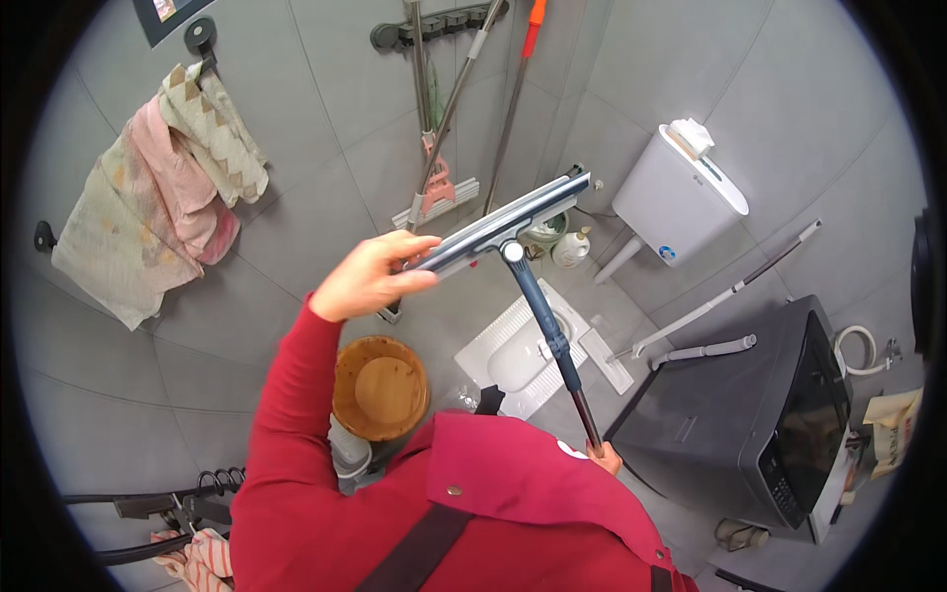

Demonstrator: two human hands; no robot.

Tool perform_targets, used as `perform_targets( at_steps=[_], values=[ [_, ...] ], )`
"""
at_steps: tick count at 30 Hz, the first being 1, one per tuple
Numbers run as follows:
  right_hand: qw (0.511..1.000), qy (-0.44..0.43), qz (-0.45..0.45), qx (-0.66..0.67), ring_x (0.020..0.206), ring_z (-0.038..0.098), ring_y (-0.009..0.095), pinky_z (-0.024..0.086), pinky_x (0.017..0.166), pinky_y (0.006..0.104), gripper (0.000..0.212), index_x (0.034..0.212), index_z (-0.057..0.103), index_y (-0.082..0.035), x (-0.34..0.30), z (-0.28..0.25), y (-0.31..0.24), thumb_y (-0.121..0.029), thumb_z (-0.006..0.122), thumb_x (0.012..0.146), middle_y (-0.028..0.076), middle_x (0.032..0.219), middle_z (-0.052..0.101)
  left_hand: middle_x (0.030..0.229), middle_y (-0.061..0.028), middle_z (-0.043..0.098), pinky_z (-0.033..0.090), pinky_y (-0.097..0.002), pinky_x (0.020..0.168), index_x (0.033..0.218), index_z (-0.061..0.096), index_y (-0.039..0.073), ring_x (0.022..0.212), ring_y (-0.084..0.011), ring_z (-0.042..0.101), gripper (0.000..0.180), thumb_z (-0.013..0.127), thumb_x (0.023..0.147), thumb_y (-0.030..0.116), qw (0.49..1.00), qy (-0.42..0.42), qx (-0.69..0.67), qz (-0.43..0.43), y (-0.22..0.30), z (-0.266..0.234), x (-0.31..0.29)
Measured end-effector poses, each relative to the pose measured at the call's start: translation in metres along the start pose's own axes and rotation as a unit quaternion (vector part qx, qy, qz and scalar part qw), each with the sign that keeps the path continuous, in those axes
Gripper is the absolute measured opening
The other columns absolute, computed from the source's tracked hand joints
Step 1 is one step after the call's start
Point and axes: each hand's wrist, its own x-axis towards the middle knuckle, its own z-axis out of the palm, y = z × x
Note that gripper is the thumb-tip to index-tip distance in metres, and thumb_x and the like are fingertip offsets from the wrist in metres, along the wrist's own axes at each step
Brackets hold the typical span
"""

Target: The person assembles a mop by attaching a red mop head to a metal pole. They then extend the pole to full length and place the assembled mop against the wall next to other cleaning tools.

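A long-handled squeegee is raised in front of me, its wide blade head slanting up to the right. My left hand pinches the left end of that head between thumb and fingers. From a round joint under the head, the dark blue handle runs down to the right. Lower down, my right hand is closed around the handle's dark pole, partly hidden by my red clothing. Below the squeegee, a white squat toilet is set in the grey floor.
A wooden bucket stands left of the toilet. Mops, one with a pink fitting, hang from a wall rack. A white cistern, a leaning white-headed mop and a dark washing machine are right. Towels hang left.
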Motion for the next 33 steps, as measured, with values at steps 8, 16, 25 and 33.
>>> perform_targets(
  at_steps=[8,16,25,33],
  values=[
    [0.999,-0.028,-0.021,0.005,0.045,0.039,0.03,0.034,0.046,0.0406,0.043,0.055,0.041,-0.003,0.003,0.005,-0.004,-0.021,0.079,0.066,0.012,0.048,0.042,0.079,-0.009,0.051,0.045,-0.0373,0.067,0.103,0.063,0.006,0.077,-0.0277,0.055,0.033,0.069,0.071,0.009,0.942,0.166,0.291,0.029,-0.031,0.044,0.014],
    [0.997,-0.054,0.042,0.044,0.043,0.038,0.014,0.035,0.044,0.0342,0.042,0.055,0.045,-0.002,-0.003,0.005,-0.018,-0.022,0.078,0.07,0.008,0.046,0.041,0.077,-0.0079,0.051,0.045,-0.036,0.063,0.094,0.062,0.004,0.074,-0.0271,0.054,0.029,0.069,0.065,0.002,0.912,0.251,0.297,0.13,-0.028,0.056,0.027],
    [0.958,-0.147,0.174,0.175,0.051,0.037,0.005,0.033,0.043,0.0298,0.038,0.056,0.05,0.0,-0.015,0.025,0.01,-0.024,0.074,0.075,-0.002,0.047,0.041,0.088,-0.0123,0.057,0.047,-0.034,0.064,0.095,0.061,0.001,0.076,-0.0291,0.056,0.032,0.066,0.065,-0.007,0.919,0.271,0.174,0.228,-0.008,0.08,0.042],
    [0.996,0.062,-0.044,-0.041,0.044,0.045,0.033,0.035,0.046,0.0423,0.047,0.057,0.042,-0.002,0.043,-0.014,-0.115,-0.029,0.076,0.071,0.014,0.048,0.046,0.14,-0.0219,0.026,0.021,-0.0431,0.109,0.142,0.019,-0.001,0.132,-0.0366,0.025,0.086,0.066,0.072,0.011,0.958,0.281,0.05,0.017,-0.068,0.15,0.027]
  ],
)
